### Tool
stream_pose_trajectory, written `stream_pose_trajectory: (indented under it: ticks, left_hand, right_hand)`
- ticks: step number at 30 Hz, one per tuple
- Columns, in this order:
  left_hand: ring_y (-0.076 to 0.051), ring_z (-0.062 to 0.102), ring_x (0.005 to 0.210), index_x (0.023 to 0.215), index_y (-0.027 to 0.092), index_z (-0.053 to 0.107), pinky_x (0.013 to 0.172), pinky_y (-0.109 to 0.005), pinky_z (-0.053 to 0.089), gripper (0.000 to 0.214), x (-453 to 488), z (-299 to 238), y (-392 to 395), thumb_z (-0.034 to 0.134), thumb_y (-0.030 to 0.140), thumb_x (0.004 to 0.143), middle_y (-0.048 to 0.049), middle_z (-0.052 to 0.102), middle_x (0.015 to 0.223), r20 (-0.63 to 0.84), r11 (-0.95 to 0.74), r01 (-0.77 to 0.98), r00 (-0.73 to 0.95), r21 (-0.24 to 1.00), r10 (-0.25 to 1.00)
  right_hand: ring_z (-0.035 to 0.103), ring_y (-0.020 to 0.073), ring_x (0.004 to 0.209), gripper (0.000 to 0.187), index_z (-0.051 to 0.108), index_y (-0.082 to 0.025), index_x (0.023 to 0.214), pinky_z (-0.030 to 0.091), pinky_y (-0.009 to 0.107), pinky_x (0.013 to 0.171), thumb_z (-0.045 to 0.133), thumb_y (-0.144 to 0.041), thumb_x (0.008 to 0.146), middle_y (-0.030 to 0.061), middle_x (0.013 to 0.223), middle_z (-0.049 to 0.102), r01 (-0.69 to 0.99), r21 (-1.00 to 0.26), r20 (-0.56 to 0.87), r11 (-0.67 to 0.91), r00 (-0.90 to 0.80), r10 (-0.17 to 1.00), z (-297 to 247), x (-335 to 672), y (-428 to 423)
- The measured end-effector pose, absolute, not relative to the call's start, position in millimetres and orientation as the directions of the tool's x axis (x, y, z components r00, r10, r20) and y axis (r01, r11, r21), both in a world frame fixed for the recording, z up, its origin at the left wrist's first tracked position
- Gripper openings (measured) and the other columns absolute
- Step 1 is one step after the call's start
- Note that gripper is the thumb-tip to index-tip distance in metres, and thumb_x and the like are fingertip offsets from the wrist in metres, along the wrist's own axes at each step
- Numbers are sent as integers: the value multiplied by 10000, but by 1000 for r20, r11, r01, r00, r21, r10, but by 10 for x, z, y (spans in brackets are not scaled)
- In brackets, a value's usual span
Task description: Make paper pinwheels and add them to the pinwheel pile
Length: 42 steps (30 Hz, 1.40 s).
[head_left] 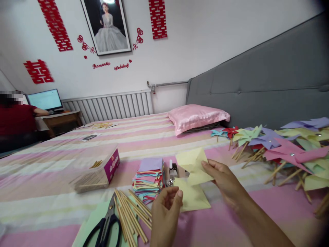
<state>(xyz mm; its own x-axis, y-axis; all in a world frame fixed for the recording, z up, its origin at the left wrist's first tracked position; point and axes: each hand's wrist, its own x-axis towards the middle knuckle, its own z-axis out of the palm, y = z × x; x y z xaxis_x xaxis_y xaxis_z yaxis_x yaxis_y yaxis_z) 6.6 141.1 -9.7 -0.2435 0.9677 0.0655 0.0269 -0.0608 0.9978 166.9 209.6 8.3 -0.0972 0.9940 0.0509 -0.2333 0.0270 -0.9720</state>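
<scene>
My right hand [221, 176] pinches a pale yellow paper piece [192, 163] with pointed, cut-looking flaps, thumb on its right side. Just below it is another pale yellow paper part [196, 200]; whether the two are joined I cannot tell. My left hand [167, 211] is loosely curled at that lower part's left edge, thumb apart from the fingers, with nothing seen in it. Behind it stands a stack of coloured paper squares [149, 178]. Next to the stack are a small open box [173, 168] and some shiny metal bits [170, 182].
Dark-handled scissors [107, 221] and thin wooden sticks [131, 216] lie on green paper [94, 212]. A clear plastic box [92, 185] holds more sticks. Finished paper pinwheels [291, 154] crowd the right. A pink pillow [197, 116] lies farther back; a person in red [16, 120] sits far left.
</scene>
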Motion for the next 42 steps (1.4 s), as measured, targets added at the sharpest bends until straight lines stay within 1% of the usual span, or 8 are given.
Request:
stream_pose_trajectory:
  ticks: [3,6,10,16,25,32,38,42]
  left_hand:
    - [-167,602,610,845,102,633,522,-235,437,451,47,-123,1467,653,485,608,-103,676,748,-20,-44,-181,-334,983,942]
    - [-175,602,533,810,104,650,478,-241,428,503,5,-149,1508,666,536,554,-80,672,628,-130,20,-367,-278,930,952]
    - [-186,611,567,784,115,673,512,-244,430,391,2,-123,1458,699,442,572,-67,680,613,-107,27,-402,-177,915,978]
    - [-147,571,506,679,91,663,497,-237,418,332,35,-128,1392,757,369,524,-79,676,588,-93,62,-334,-79,941,993]
    - [-88,480,404,652,67,701,403,-186,319,442,61,-156,1396,718,489,523,-76,625,494,-81,100,-320,72,942,994]
    - [-108,515,441,752,66,692,441,-199,361,393,28,-161,1394,676,437,621,-77,644,527,-136,88,-379,-102,921,985]
    - [-122,552,469,717,83,672,450,-199,371,286,61,-47,1353,677,361,648,-68,664,556,-181,68,-471,-197,879,964]
    - [-192,630,570,865,80,667,465,-226,414,319,91,61,1307,659,334,671,-103,702,653,-252,137,-546,-141,827,957]
  right_hand:
    - [613,195,602,423,640,-142,871,455,277,572,626,-499,646,39,678,675,-189,-981,21,-39,-306,952,178,1632,1994]
    - [607,184,614,408,645,-131,859,431,261,572,635,-483,654,38,672,665,-110,-989,-27,-97,-516,856,214,1616,1909]
    - [589,153,625,270,636,-137,800,392,221,551,615,-392,717,22,669,637,-11,-997,-51,-75,-645,763,175,1632,1860]
    - [587,155,631,124,601,-157,828,396,218,527,566,-250,753,29,757,645,90,-993,8,75,-588,809,180,1631,1854]
    - [589,157,664,488,487,-255,1124,458,234,550,636,-173,666,-12,800,599,136,-949,210,284,-399,892,220,1478,1851]
    - [462,208,1084,379,553,-311,1089,438,311,803,585,-206,726,23,1297,386,274,-813,415,514,-347,841,245,1507,1829]
    - [300,256,1238,368,614,-272,1008,353,385,929,688,-303,649,59,1379,293,278,-870,197,408,-562,803,239,1520,1810]
    - [262,263,1262,145,681,-234,824,247,412,1001,648,-276,688,36,1407,252,250,-890,178,381,-580,795,186,1503,1825]
